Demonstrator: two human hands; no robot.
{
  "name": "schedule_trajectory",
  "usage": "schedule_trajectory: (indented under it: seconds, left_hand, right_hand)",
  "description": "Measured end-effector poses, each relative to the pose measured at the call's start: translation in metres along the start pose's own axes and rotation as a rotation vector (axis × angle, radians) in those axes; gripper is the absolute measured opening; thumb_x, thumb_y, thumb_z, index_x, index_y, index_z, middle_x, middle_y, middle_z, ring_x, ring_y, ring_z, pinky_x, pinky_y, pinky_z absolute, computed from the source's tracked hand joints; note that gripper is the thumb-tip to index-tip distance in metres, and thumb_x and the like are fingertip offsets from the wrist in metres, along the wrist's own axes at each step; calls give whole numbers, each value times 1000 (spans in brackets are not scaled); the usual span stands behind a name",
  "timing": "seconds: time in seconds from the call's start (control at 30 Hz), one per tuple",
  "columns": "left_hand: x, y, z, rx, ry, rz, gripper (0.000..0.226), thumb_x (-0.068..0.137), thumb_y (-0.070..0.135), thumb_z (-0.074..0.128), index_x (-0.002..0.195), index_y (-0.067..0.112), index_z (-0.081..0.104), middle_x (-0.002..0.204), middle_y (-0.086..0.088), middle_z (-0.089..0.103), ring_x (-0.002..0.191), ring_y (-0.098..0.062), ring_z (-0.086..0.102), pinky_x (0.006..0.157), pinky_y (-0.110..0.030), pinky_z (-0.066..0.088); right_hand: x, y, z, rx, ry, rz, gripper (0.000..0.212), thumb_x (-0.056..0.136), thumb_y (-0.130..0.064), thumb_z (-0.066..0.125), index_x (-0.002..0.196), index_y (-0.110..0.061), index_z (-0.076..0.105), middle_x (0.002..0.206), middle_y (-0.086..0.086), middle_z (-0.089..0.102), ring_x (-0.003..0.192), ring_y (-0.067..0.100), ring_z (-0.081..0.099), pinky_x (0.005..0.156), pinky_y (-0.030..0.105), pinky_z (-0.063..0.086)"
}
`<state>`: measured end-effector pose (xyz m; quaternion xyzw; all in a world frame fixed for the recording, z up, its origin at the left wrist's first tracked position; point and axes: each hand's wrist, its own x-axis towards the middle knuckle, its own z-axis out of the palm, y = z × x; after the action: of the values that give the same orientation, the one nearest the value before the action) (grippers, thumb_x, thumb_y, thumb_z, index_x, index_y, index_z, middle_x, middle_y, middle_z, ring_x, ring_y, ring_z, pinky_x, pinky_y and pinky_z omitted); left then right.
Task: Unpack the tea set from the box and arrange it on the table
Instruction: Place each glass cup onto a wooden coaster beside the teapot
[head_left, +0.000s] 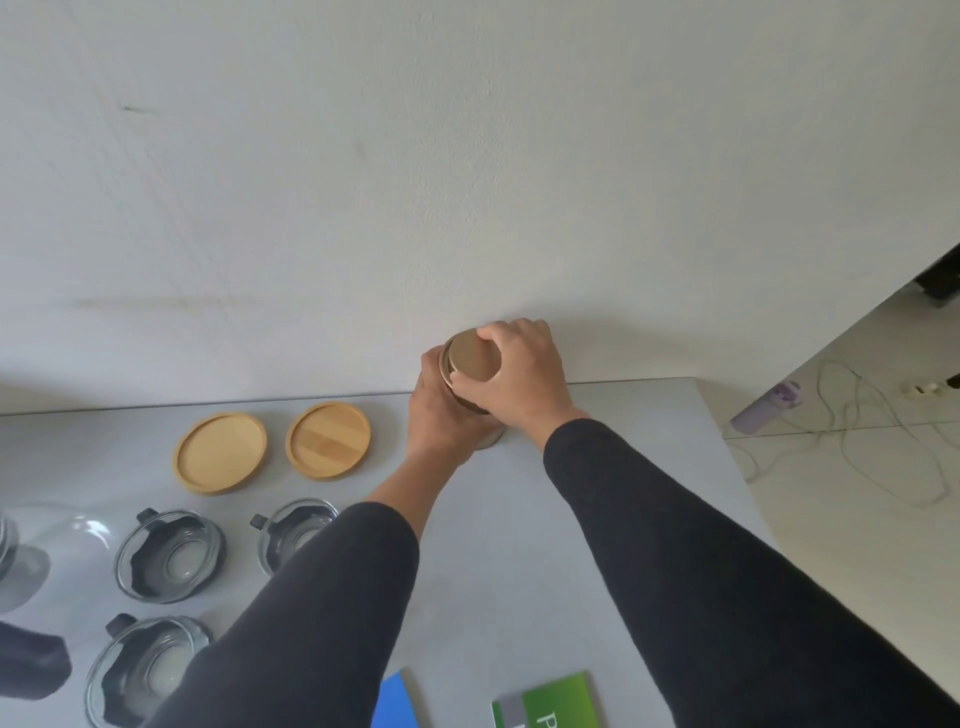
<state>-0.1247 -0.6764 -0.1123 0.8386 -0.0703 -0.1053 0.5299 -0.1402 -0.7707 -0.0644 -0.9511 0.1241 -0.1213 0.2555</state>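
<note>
Brass-coloured metal caps the jar (470, 364) that both hands hold at the far edge of the grey worktop (597, 519), right against the white wall (467, 156). The jar stands upright, its long axis vertical and its flat round lid facing up toward the head camera; its base rests on the worktop (only a sliver of the pale lower body shows below the hands). The left hand (439, 415) is wrapped round the jar's side, fingers curled about the body. The right hand (519, 371) sits over the top, fingers and thumb curled round the lid's rim. Both arms wear dark sleeves.

To the left of the jar, near the wall, two round bamboo coasters (222, 451) lie flat side by side, apart from each other; the right-hand one (328, 439) shows darker bands of grain. Nearer the person stand three glass cups (169, 555) with dark inserts and small black handles: one below the left coaster, another (296, 530) partly hidden behind the left sleeve, a third (140, 670) at the bottom edge. At the far left a clear glass vessel (31, 551) is cut off by the frame, with a dark block (31, 662) below it. A blue item (395, 701) and a green booklet (550, 701) lie at the near edge. On the floor (857, 519) to the right lie a pale lilac bottle (763, 413) and loose cables (857, 441).
</note>
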Motion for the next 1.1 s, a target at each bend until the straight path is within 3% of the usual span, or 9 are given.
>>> schedule_trajectory:
  seconds: [0.17, 0.27, 0.37, 0.47, 0.6, 0.7, 0.8, 0.97, 1.1]
  left_hand:
    - [2, -1, -2, -33, -3, 2, 90, 55, 32, 88, 128, 28, 34, 112, 12, 56, 100, -11, 56, 78, -24, 45]
    - [0, -3, -5, 10, -15, 3, 92, 58, 28, 87, 132, 25, 32, 112, 10, 54, 105, -14, 56, 78, -24, 42]
    - [-12, -21, -10, 128, -76, -36, 110, 66, 30, 84, 149, 19, 12, 143, 0, 37, 133, -17, 36, 103, -30, 36]
    - [-31, -47, -12, 352, -97, -69, 85, 88, 28, 63, 150, 13, 7, 153, -7, 22, 142, -21, 22, 115, -32, 23]
    - [-57, -68, -10, 671, -107, -32, 52, 95, 16, 45, 144, 13, 26, 153, -4, 18, 144, -20, 15, 111, -35, 25]
    - [-72, -75, -11, 802, -153, -5, 48, 90, 8, 44, 137, 14, 34, 150, -2, 20, 143, -19, 16, 107, -34, 29]
    - [-78, -75, -13, 772, -182, 7, 52, 87, 3, 42, 137, 14, 34, 147, 1, 27, 137, -17, 28, 105, -30, 29]
    - [-86, -68, -23, 688, -197, -79, 47, 92, 6, 35, 138, 14, 39, 147, 2, 31, 132, -19, 37, 106, -31, 30]
    - [-106, -69, -29, 638, -114, -16, 42, 96, 13, 36, 138, 14, 41, 145, 2, 35, 128, -21, 44, 104, -32, 33]
  right_hand:
    - [2, 3, -13, 91, -44, -81, 50, 70, -35, 76, 116, -21, 62, 114, -3, 61, 111, 16, 46, 86, 16, 32]
    - [-16, 1, -14, 184, 163, -91, 48, 68, -34, 75, 112, -19, 63, 110, -4, 61, 106, 14, 46, 84, 13, 32]
    - [-50, 4, -4, 202, 407, -57, 50, 66, -39, 66, 109, -13, 62, 105, -1, 61, 101, 16, 45, 85, 13, 35]
    - [-89, 15, 14, 202, 483, 31, 52, 66, -40, 66, 108, -9, 61, 104, 1, 60, 99, 18, 45, 84, 16, 37]
    - [-132, 34, 48, 146, 369, 98, 51, 66, -40, 66, 107, -10, 59, 103, 4, 60, 97, 20, 44, 79, 29, 48]
    - [-149, 44, 68, 77, 228, 92, 50, 67, -40, 63, 106, -9, 58, 100, 6, 59, 95, 22, 43, 76, 35, 52]
    - [-154, 49, 78, 45, 104, 97, 48, 66, -31, 73, 105, -8, 58, 100, 9, 59, 95, 28, 47, 76, 38, 52]
    - [-151, 49, 73, 55, -92, 169, 55, 78, -28, 71, 126, -10, 50, 129, 6, 48, 120, 26, 36, 103, 34, 37]
    - [-150, 43, 60, -70, -171, 206, 73, 82, -43, 67, 142, -20, 33, 149, 5, 29, 139, 25, 19, 109, 35, 28]
